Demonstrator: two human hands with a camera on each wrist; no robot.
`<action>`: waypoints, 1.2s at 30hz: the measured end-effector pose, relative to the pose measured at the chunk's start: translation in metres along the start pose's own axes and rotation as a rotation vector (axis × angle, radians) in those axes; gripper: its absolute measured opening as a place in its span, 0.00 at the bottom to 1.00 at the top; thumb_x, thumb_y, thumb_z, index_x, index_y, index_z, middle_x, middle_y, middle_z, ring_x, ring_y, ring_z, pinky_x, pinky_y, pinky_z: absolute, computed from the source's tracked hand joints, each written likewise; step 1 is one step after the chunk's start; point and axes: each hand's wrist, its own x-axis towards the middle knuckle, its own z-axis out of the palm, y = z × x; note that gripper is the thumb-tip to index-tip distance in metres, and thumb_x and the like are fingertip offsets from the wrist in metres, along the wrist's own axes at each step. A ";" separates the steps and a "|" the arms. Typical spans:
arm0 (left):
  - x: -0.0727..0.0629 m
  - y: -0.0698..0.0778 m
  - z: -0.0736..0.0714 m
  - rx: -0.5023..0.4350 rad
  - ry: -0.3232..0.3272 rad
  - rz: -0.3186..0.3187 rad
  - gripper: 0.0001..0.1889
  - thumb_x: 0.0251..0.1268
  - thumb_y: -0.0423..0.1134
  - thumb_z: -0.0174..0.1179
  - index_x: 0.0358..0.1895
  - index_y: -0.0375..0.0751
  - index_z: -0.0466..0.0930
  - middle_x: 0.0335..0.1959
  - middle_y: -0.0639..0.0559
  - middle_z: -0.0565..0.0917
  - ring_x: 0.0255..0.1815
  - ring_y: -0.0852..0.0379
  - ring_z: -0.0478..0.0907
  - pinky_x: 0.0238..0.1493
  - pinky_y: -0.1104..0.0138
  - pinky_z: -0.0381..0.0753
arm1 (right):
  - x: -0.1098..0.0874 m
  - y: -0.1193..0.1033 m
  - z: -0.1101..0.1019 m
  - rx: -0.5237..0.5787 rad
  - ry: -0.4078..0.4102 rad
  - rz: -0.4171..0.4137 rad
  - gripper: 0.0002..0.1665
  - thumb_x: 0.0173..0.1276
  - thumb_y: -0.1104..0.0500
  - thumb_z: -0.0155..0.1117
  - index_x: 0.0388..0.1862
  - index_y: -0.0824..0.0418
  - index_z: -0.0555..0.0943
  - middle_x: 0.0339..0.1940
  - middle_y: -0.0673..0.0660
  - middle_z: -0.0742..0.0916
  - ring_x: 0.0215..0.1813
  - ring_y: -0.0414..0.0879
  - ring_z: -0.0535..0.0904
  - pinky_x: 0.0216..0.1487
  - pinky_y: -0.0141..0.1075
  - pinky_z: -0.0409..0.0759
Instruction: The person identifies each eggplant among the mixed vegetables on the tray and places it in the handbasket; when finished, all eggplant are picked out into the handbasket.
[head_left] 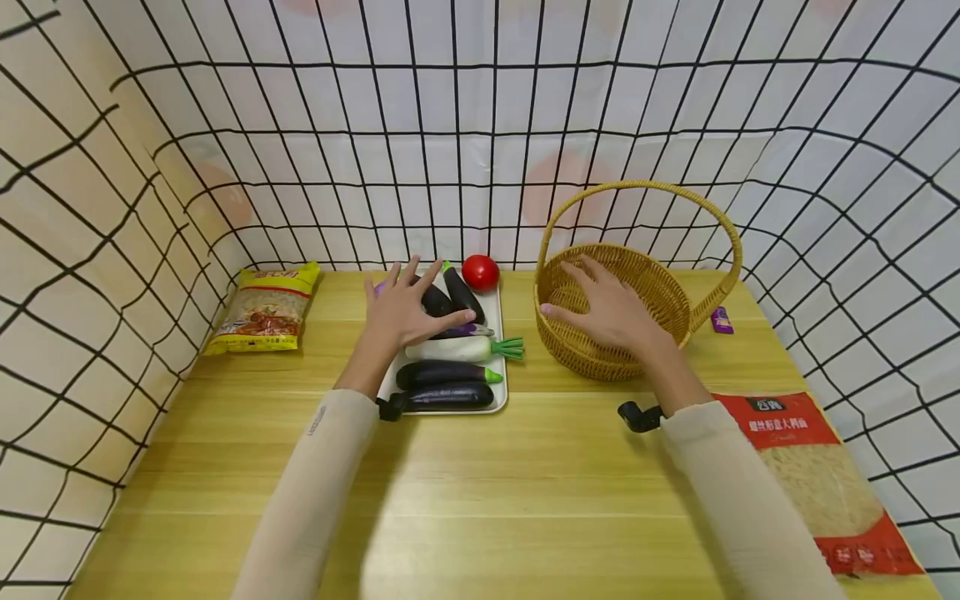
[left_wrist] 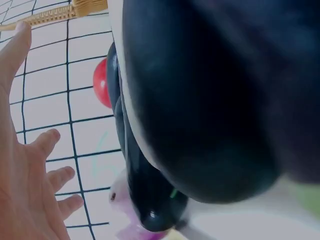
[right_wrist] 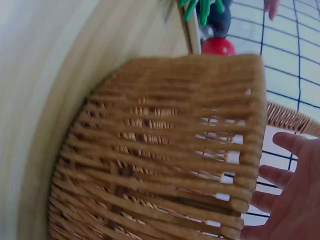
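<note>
My left hand spreads its fingers above a white tray of vegetables, holding nothing. On the tray lie several dark eggplants, a white radish with green stalks, and a red tomato at the back corner. In the left wrist view an eggplant looms close, apart from the hand. My right hand, fingers also spread, hovers over the wicker basket. The right wrist view shows the basket's woven side with the fingers beyond its rim; nothing is in that hand.
A yellow food packet lies at the back left. At the right are a red pasta bag and a small purple packet. Black wire grid surrounds the wooden table. The basket's tall handle arches upward.
</note>
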 end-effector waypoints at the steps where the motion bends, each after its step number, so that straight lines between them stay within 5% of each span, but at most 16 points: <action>1: -0.002 -0.002 0.000 -0.011 0.007 0.003 0.59 0.46 0.92 0.41 0.84 0.74 0.40 0.86 0.48 0.47 0.86 0.38 0.44 0.78 0.28 0.35 | -0.002 -0.001 0.001 0.011 0.008 -0.005 0.59 0.65 0.15 0.43 0.87 0.43 0.48 0.88 0.58 0.48 0.83 0.71 0.50 0.75 0.77 0.50; 9: -0.025 -0.021 0.002 -0.166 0.056 0.011 0.57 0.52 0.86 0.48 0.84 0.66 0.47 0.86 0.46 0.48 0.85 0.38 0.46 0.79 0.29 0.44 | -0.021 -0.014 0.012 0.141 0.071 -0.046 0.56 0.65 0.18 0.51 0.85 0.40 0.54 0.86 0.56 0.57 0.82 0.66 0.56 0.73 0.74 0.60; 23: -0.059 -0.064 0.005 -0.453 0.054 -0.063 0.53 0.62 0.77 0.55 0.85 0.65 0.41 0.86 0.47 0.46 0.84 0.33 0.48 0.77 0.31 0.55 | -0.051 -0.058 0.042 0.332 0.123 -0.217 0.41 0.69 0.32 0.65 0.76 0.45 0.71 0.77 0.52 0.73 0.78 0.56 0.67 0.76 0.61 0.68; 31: -0.067 -0.082 0.010 -0.546 0.015 -0.116 0.53 0.68 0.67 0.58 0.85 0.42 0.44 0.81 0.31 0.58 0.73 0.31 0.69 0.73 0.39 0.70 | -0.056 -0.072 0.069 0.489 0.128 -0.341 0.31 0.70 0.47 0.71 0.69 0.52 0.77 0.67 0.56 0.81 0.65 0.58 0.79 0.62 0.57 0.82; 36: -0.071 -0.088 0.012 -0.577 -0.049 -0.130 0.49 0.72 0.59 0.60 0.83 0.35 0.47 0.77 0.31 0.66 0.69 0.32 0.75 0.70 0.44 0.75 | -0.060 -0.081 0.077 0.545 0.072 -0.316 0.33 0.69 0.47 0.72 0.69 0.58 0.77 0.67 0.57 0.82 0.64 0.60 0.80 0.62 0.56 0.83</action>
